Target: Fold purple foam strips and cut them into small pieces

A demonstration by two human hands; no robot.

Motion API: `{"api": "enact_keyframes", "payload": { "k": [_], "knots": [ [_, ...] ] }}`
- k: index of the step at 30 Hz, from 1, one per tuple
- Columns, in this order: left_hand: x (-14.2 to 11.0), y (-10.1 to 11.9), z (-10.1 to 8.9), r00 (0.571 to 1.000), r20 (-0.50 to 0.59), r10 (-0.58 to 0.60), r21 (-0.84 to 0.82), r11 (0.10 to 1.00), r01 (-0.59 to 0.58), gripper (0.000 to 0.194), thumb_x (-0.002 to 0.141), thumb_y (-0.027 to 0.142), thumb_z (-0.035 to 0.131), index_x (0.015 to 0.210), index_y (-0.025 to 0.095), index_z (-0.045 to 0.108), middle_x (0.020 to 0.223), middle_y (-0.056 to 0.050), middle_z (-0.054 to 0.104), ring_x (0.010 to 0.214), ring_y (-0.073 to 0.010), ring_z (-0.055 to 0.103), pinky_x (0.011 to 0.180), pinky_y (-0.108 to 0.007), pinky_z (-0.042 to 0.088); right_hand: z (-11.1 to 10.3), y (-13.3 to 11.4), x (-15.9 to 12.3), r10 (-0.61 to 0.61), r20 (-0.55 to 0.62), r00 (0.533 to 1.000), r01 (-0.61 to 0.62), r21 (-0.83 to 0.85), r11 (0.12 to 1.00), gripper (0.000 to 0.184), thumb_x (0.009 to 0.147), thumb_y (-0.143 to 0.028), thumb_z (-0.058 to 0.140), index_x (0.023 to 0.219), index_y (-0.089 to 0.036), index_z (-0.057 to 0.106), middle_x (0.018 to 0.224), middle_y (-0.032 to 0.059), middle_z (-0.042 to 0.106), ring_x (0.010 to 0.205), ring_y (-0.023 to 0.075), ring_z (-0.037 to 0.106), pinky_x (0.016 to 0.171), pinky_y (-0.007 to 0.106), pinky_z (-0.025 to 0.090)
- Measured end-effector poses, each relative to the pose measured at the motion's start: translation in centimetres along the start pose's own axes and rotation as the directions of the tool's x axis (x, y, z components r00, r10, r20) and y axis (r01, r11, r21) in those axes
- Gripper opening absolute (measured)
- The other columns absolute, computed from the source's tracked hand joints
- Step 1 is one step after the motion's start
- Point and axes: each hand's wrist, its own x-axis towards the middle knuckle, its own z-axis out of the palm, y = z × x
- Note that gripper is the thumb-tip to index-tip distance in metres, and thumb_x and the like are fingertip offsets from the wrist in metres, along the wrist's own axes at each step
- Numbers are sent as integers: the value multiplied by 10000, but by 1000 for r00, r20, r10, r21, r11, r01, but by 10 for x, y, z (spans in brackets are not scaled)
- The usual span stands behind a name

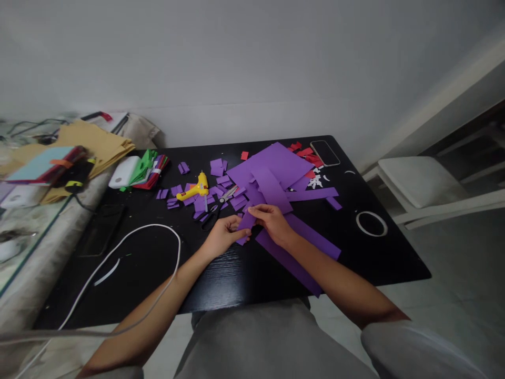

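Observation:
Between both hands is a small piece of purple paper (246, 221), raised a little over the black table. My left hand (225, 234) grips its lower left end, thumb on top. The fingers of my right hand (272, 222) pinch its upper edge. Just beyond lies a wide purple strip (272, 190) across a large purple sheet (272, 166). Under my right wrist, more long purple strips (298, 245) spread toward the table's front edge. Scissors (228, 195) rest among many small purple cut pieces (215, 192), left of my hands, beside a yellow glue gun (195, 188).
On the black table (221, 284), a white cable (130, 231) loops at left. Colored folded sheets (148, 171) lie at back left. A phone (325, 153), red scraps (310, 152), white scraps (315, 180) and a white ring (371, 223) are at right. A white chair (422, 179) stands beyond.

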Motion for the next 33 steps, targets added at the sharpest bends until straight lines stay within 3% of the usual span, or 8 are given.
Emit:
{"api": "enact_keyframes", "payload": {
  "k": [7,17,24,30,33],
  "knots": [
    [0,2,0,998,53,-23,23,999,22,326,745,423,808,774,124,680,667,-13,688,571,-116,634,608,-245,539,1,-1,-1,25,18,1000,-25,25,999,267,645,-406,870,676,-174,741,682,15,693,641,142,602,687,310,485],
    [-1,0,-9,996,-7,89,129,988,-87,327,810,460,755,841,140,698,746,-45,732,660,-159,691,680,-288,573,0,-9,1,111,84,990,-121,130,984,286,622,-395,897,731,-174,752,732,13,725,682,135,637,698,279,524],
    [-2,2,-12,992,15,125,166,978,-126,320,820,460,745,828,144,698,721,-37,717,667,-160,680,680,-279,562,-3,-8,1,89,36,995,-92,85,992,266,611,-369,899,658,-179,720,616,-17,635,588,100,559,555,226,440],
    [-2,5,-13,989,36,142,175,974,-146,304,827,446,739,807,146,694,735,-37,716,690,-161,684,701,-278,557,-2,-8,2,131,67,989,-139,134,981,296,592,-381,909,638,-179,698,605,-22,613,583,95,537,542,229,405],
    [-2,6,-14,989,16,147,199,969,-147,297,837,443,726,823,148,692,737,-34,711,686,-161,673,691,-277,546,-2,-7,1,83,59,995,-88,78,993,297,624,-405,892,673,-179,707,599,-30,602,566,89,521,527,224,395]
  ]
}}
